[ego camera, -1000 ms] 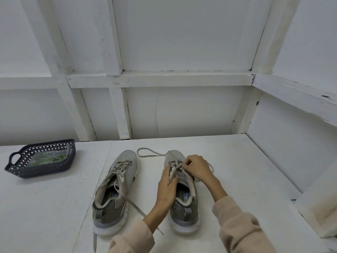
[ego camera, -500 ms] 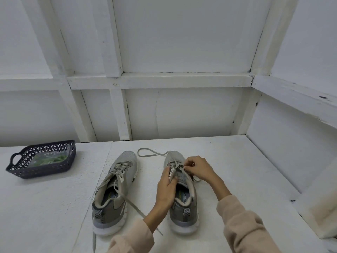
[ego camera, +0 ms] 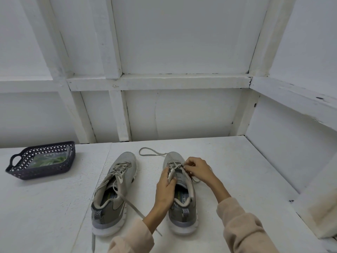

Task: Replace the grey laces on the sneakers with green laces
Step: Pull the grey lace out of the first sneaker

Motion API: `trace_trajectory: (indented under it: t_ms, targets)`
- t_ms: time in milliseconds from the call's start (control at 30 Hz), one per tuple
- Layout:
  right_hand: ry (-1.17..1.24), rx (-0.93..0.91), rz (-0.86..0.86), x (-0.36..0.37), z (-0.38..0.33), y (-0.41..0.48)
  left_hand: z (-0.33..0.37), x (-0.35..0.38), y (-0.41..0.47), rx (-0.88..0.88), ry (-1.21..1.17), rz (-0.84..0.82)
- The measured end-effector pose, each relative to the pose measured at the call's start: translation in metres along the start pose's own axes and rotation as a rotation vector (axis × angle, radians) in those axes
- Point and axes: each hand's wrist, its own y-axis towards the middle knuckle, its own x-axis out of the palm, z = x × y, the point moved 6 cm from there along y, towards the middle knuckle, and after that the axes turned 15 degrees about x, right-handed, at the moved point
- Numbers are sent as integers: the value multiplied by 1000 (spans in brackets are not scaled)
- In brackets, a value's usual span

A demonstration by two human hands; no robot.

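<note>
Far left of the right sneaker (ego camera: pixel 184 203), the basket (ego camera: pixel 21 172) is holding the green laces (ego camera: pixel 49 160), not yet touched. The left sneaker (ego camera: pixel 116 189) is lying just left of it, its own lace (ego camera: pixel 135 209) trailing. My left grip (ego camera: pixel 165 190) is pinching the right sneaker's tongue, and my right grip (ego camera: pixel 197 168) is pinching the grey lace (ego camera: pixel 154 151) at the upper eyelets. By tugging hard, I'm risking jamming the lace tip in an eyelet or dragging the sneaker across the tabletop (ego camera: pixel 237 170). Since a second ago, the slack right of the sneaker is shrinking, while the loop beyond its toe is staying put.
</note>
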Motion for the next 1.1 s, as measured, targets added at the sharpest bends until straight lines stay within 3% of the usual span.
trace_trajectory:
  t_ms: [133, 300, 433, 633, 767, 933, 1100]
  targets:
    - [243, 102, 23, -2, 9, 0, 4, -1, 0, 10, 2, 0]
    - [193, 68, -73, 1, 8, -1, 1, -1, 0, 4, 7, 0]
    - [85, 19, -14, 1, 4, -2, 3, -1, 0, 4, 1, 2]
    - [332, 136, -42, -1, 12, 2, 3, -1, -1, -2, -1, -4]
    - [224, 115, -95, 1, 10, 1, 5, -1, 0, 5, 9, -4]
    - [71, 30, -15, -1, 6, -3, 5, -1, -1, 11, 18, -6]
    - [365, 148, 19, 1, 14, 2, 5, -1, -1, 2, 8, -22]
